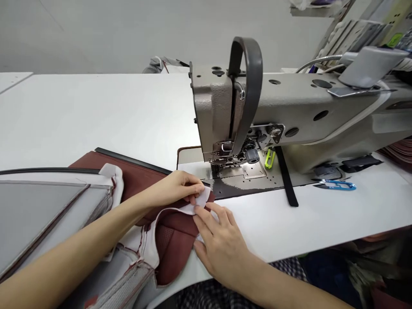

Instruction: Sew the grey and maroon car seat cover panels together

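Observation:
A dark red seat cover (pixel 180 249) with white and grey backing lies on the white table, bunched up in front of me. My left hand (pixel 178 187) pinches the cover's pale edge between thumb and fingers. Close beside it, my right hand (pixel 222 242) has its fingertips on the same edge, with the thumb lower down against the red material. A black strip (pixel 131 161) runs along the cover's far edge. Just beyond my hands is the sewing machine (pixel 219 107), its presser foot and needle area (pixel 216 169) apart from the cover.
On the right lie blue thread snips (pixel 337 184) and a black strip (pixel 286 178). Yellow-green snips (pixel 269 159) rest by the needle plate. Red pieces (pixel 399 150) are stacked at the far right. The white table (pixel 80 111) extends behind the cover.

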{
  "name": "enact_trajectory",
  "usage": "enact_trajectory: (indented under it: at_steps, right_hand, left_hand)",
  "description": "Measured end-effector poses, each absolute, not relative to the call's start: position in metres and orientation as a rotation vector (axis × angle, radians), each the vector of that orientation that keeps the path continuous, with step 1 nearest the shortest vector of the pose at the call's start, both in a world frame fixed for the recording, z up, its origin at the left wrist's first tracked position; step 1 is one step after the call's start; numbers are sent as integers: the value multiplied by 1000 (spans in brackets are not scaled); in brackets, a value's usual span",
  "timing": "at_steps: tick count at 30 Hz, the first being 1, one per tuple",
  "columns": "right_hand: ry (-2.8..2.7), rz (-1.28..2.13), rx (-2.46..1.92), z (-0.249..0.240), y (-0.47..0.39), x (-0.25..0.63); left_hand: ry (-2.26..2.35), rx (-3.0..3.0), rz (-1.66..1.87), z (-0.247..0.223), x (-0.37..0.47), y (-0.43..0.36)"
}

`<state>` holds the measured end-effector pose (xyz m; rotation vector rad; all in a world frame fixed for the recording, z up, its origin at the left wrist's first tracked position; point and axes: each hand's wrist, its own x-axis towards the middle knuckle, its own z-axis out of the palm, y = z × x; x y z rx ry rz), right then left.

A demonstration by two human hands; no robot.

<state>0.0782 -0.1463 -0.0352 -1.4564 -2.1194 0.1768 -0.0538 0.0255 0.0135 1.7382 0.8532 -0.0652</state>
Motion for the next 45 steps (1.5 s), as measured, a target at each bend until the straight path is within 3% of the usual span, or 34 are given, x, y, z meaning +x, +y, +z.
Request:
enact_trajectory:
  at_steps: [10, 16, 30, 45]
  right_hand:
    - [-2004, 185, -1389, -36, -157, 76]
    - [-2016, 219, -1383, -37, -150, 78]
    - [-2200, -258, -1193, -38, -119, 88]
    - [-2379, -333, -1102, -42, -66, 142]
  left_hand:
    - [1073, 1943, 115, -4, -47, 5]
    - [1180, 2203, 43, -1, -42, 1]
    - [1210, 2192, -15, 4, -36, 3]
    - [1501, 2137, 198, -3, -7, 31]
